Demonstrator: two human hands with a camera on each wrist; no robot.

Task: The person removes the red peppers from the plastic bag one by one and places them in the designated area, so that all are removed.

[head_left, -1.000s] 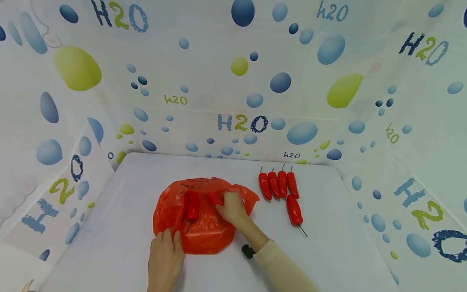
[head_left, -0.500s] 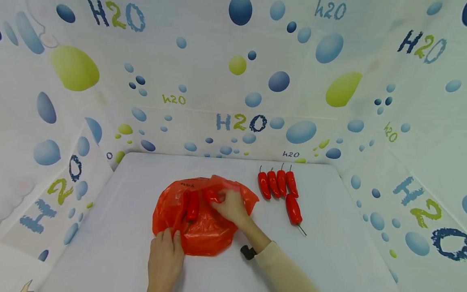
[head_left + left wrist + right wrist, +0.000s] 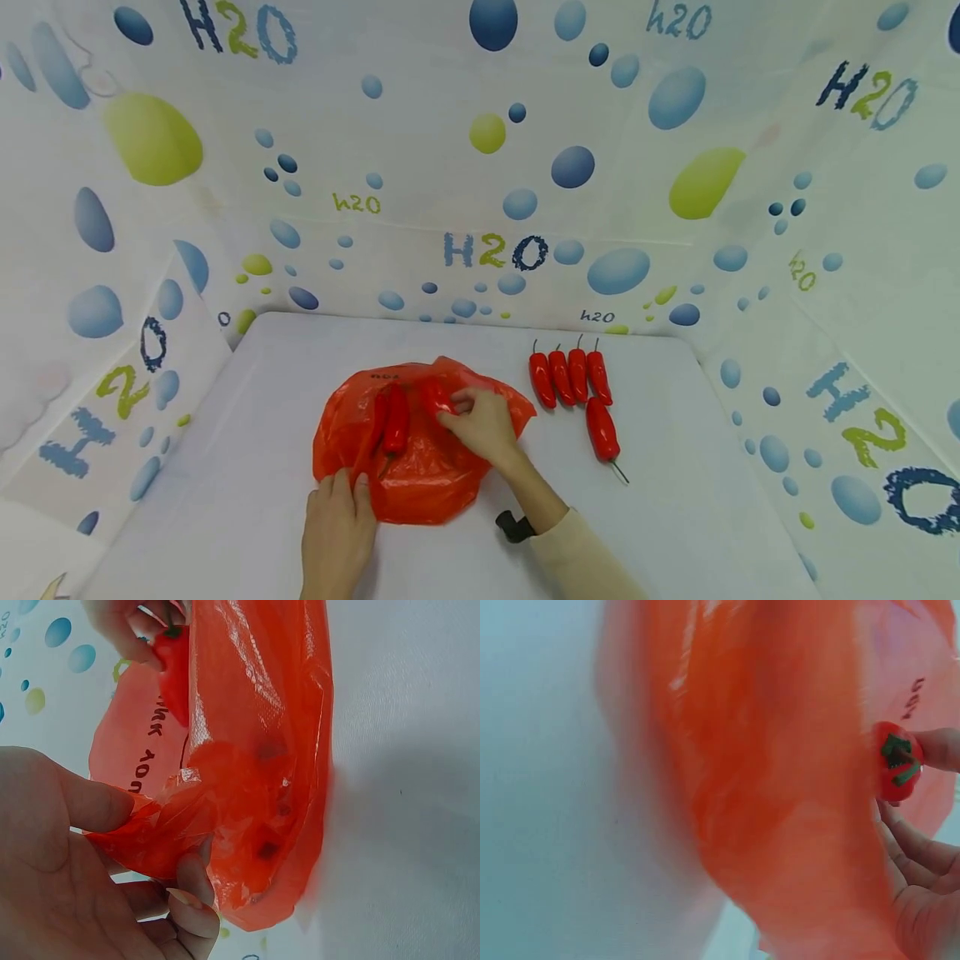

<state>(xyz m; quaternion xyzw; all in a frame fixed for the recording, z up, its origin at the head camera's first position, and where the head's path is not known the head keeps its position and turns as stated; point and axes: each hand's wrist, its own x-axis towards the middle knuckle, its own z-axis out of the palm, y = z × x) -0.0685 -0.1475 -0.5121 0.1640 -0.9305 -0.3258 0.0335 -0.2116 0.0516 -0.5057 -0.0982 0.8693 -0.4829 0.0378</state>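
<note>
I'm watching the right hand (image 3: pixel 483 425) pinching a red pepper (image 3: pixel 436 395) between thumb and fingers at its stem end, over the mouth of the red plastic bag (image 3: pixel 427 502), left of the desk's (image 3: pixel 690 525) middle. What probably matters most is how that pepper is lying from the hand: just beyond the fingertips, toward the far edge and a little left. Its long axis is running slantwise, the tip pointing toward the far left corner, the stem turning back toward the wrist. How deep it is sitting in the bag I can't tell. The right hand is the nearer one; the left hand (image 3: pixel 339 521) is pinching the bag's plastic at its near left side.

A second pepper (image 3: pixel 395 425) is lying in the bag's mouth, just left, its axis running nearly straight between the near and far edges, stem facing the near edge. Toward the desk's far right corner, a row of four peppers (image 3: pixel 577 380) is pointing stems away, while a lone pepper (image 3: pixel 602 429) is pointing its stem toward the near right corner.
</note>
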